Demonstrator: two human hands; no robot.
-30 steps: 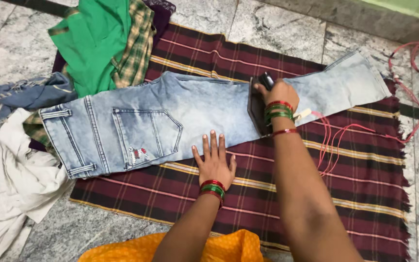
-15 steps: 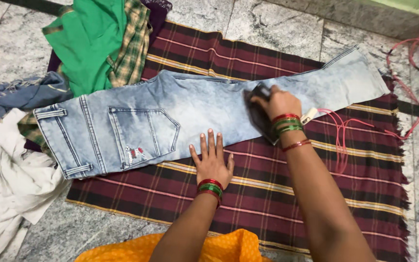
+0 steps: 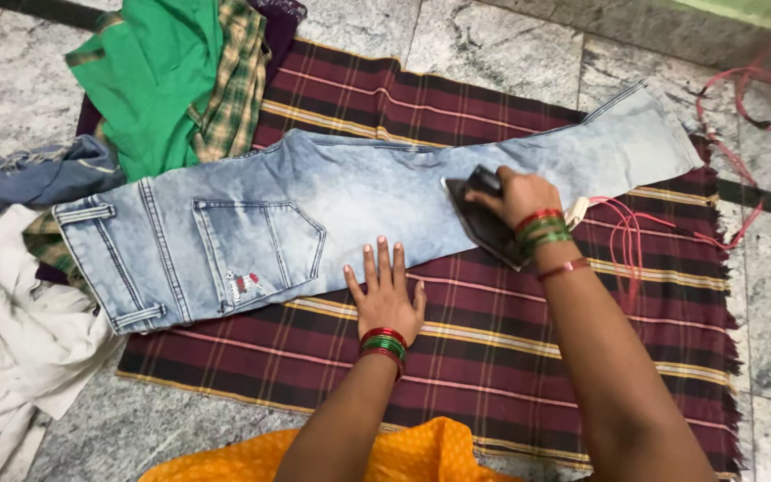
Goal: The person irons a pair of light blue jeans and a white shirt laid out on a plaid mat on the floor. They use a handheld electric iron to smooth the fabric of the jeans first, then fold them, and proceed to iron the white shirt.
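The floor (image 3: 510,45) is grey stone with dark lines. A big dark red blanket (image 3: 510,357) with yellow and pink stripes lies flat on it. On the blanket lie pale blue jeans (image 3: 350,205), spread out long, with the waist at the left and the leg end at the far right. A back pocket faces up, with a small red patch under it.

At the top left there is a heap of clothes (image 3: 162,80), green and checked, touching the jeans. A white cloth (image 3: 11,348) lies on the floor at the left, beside the waist. Some orange cloth (image 3: 403,455) shows at the bottom edge.

The right hand (image 3: 521,195) is closed around the handle of a dark iron (image 3: 484,221). The iron sits flat on the leg of the jeans, near the lower edge. A thin red cord (image 3: 626,241) runs from the iron across the blanket to the right.

The left hand (image 3: 385,295) is open, with fingers spread. It presses flat at the lower edge of the jeans, left of the iron. Both wrists wear red and green bangles.
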